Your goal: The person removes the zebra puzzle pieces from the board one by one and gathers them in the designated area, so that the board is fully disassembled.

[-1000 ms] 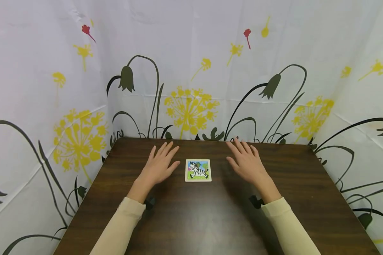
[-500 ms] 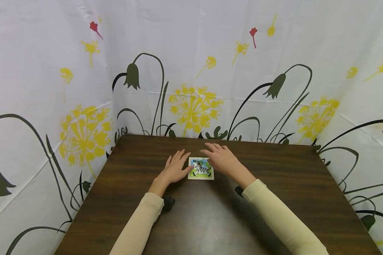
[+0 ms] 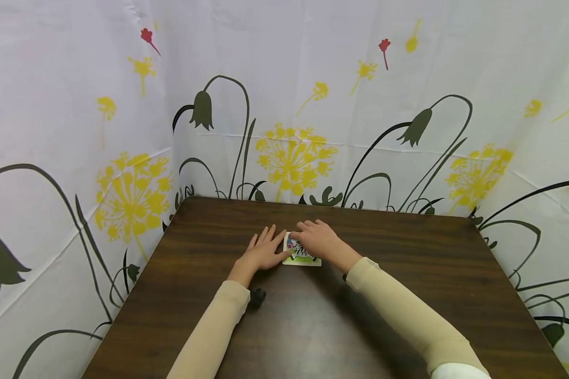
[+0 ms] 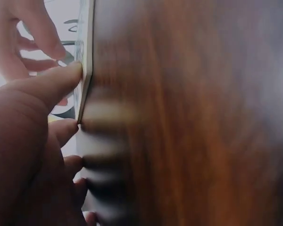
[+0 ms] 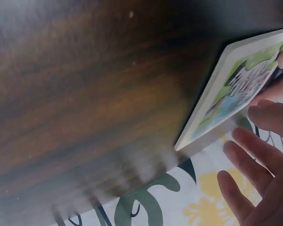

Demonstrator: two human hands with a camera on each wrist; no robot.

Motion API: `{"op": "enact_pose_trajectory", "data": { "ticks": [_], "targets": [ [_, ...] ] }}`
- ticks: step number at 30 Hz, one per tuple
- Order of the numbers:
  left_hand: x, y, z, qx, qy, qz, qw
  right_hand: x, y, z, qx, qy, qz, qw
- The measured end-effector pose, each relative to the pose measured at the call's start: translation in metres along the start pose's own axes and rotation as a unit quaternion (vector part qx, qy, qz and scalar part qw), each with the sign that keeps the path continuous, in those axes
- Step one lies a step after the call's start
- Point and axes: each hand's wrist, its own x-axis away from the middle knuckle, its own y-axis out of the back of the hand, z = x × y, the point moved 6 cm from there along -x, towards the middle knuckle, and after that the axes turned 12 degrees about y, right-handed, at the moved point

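A small square board with a pale rim and a zebra picture point(image 3: 305, 259) lies flat on the dark wooden table point(image 3: 284, 326). My left hand point(image 3: 261, 256) is at its left side; in the left wrist view the thumb point(image 4: 61, 80) rests on the board's edge and the other fingers reach down to the tabletop. From the right, my right hand point(image 3: 323, 243) reaches over the board's upper part and hides some of the picture. Its fingers are bent loosely above the board point(image 5: 217, 110) in the right wrist view, gripping nothing; whether a fingertip touches the picture I cannot tell.
A white curtain point(image 3: 284, 63) printed with yellow and grey-green flowers hangs behind the table and along both sides. Dark wrist cameras are strapped under both wrists, the left one point(image 3: 257, 298) plainly in sight. The table's far edge runs just beyond my hands.
Both hands have come inward from either side of the zebra board. The left thumb now reaches its edge, and the right hand has lowered over its top. The head view has shifted slightly.
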Motion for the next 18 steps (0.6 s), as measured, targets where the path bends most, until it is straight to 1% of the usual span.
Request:
{"op": "enact_pose_trajectory", "data": {
  "ticks": [3,7,13,18],
  "targets": [
    [0.001,0.004,-0.003,-0.016,0.01,0.0,0.9998,-0.004,-0.004,-0.004,0.013,0.003,0.011,0.9999],
    [0.001,0.006,-0.006,-0.027,0.025,0.012,0.9993,-0.008,-0.008,-0.007,0.025,0.01,0.028,0.9992],
    [-0.006,0.001,-0.004,-0.045,0.051,0.031,0.9972,-0.011,-0.012,-0.008,0.046,0.024,0.044,0.9977],
    [-0.007,0.001,-0.005,-0.059,0.061,0.032,0.9958,-0.012,-0.012,-0.011,0.075,0.04,0.038,0.9957]
  ]
}}
